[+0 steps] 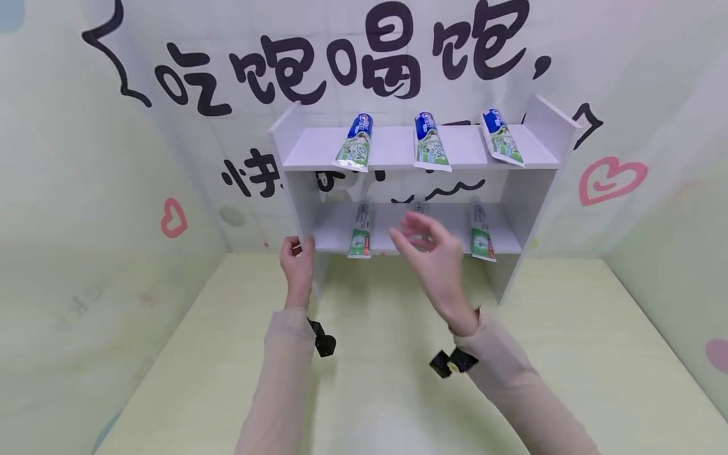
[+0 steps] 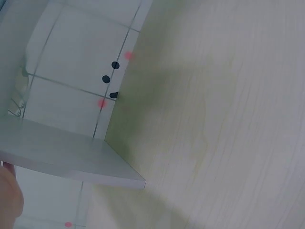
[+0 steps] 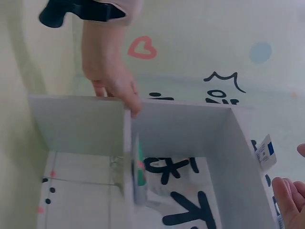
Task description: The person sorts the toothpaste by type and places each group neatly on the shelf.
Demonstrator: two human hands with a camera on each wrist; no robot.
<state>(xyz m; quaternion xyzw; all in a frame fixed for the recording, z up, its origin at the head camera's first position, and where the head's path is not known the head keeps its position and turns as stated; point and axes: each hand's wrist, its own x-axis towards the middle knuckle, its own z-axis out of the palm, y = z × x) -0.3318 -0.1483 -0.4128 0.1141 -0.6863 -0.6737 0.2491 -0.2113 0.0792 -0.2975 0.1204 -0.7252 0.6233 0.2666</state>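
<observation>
A white two-tier shelf (image 1: 526,212) stands against the wall. My left hand (image 1: 297,268) holds its left side panel at the lower board, thumb over the front edge. My right hand (image 1: 436,259) hovers before the lower board with bent fingers apart and nothing between them. It partly hides the middle lower toothpaste tube (image 1: 419,206). Beside that lie a left green-and-white tube (image 1: 360,232) and a right one (image 1: 480,232). Blue-and-green toothpaste tubes lie on the upper board: left (image 1: 356,142), middle (image 1: 431,142) and right (image 1: 503,138).
The shelf stands on a pale wood-grain table (image 1: 375,379). Behind it is a wall (image 1: 341,19) with large black lettering, and printed side walls close in the left and right. In the left wrist view, the side panel (image 2: 71,152) meets the tabletop.
</observation>
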